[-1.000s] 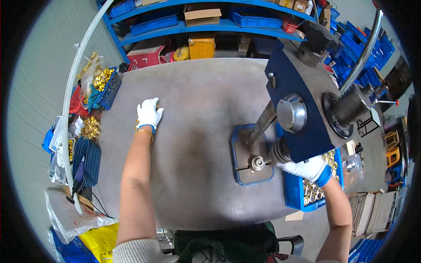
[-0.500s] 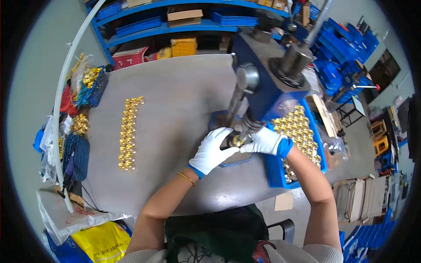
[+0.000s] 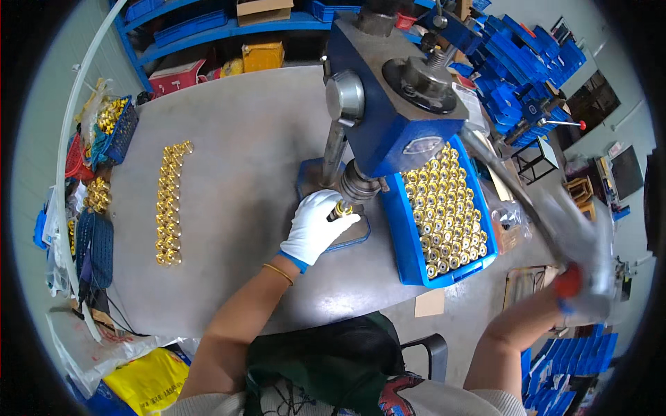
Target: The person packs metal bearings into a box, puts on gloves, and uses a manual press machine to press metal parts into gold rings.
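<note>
The left hand (image 3: 316,227) in a white glove holds a small gold metal part (image 3: 343,210) right under the round nose of the blue press (image 3: 392,104). Its grip is closed around the part, with the fingers pinching it against the blue base plate (image 3: 354,236) on the table (image 3: 236,173).

The right hand (image 3: 579,288) is far out to the side, on the long press handle (image 3: 517,197). It looks blurry. Its grip seems closed around the red end of the handle, but the blur makes it hard to be sure.

This looks like the pressing step. The next move likely calls for a firm pull on the handle while the left fingers keep the part straight and stay out from under the nose.

A blue tray of gold parts (image 3: 444,208) sits just beside the press. Two rows of gold parts (image 3: 168,201) lie well apart on the left of the table.
</note>
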`<state>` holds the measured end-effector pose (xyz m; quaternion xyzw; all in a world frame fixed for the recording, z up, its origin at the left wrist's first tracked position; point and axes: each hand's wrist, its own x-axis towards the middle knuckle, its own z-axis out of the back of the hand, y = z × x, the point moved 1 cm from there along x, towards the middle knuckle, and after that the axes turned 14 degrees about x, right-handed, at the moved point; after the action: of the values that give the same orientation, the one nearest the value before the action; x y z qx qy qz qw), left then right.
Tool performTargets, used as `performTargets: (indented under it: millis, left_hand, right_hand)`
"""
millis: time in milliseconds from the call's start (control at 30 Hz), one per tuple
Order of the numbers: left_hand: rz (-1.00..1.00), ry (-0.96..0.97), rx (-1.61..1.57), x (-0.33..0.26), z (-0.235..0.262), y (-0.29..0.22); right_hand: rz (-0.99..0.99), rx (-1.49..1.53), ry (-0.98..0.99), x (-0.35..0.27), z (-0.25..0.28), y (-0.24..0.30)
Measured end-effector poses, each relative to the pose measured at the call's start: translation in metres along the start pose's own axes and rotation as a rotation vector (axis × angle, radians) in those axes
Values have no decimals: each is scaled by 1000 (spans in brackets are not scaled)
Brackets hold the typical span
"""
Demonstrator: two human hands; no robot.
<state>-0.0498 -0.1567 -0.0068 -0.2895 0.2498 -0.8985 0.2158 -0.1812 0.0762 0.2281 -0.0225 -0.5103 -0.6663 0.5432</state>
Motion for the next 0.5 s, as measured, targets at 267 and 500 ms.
performTargets:
  millis: [267, 500]
  left_hand:
    - [65, 3, -50, -6, 6, 18]
    - [92, -22, -80, -14, -1, 3]
  right_hand:
    - [-395, 201, 139, -41, -68, -74]
    - [512, 566, 158, 19, 64, 7]
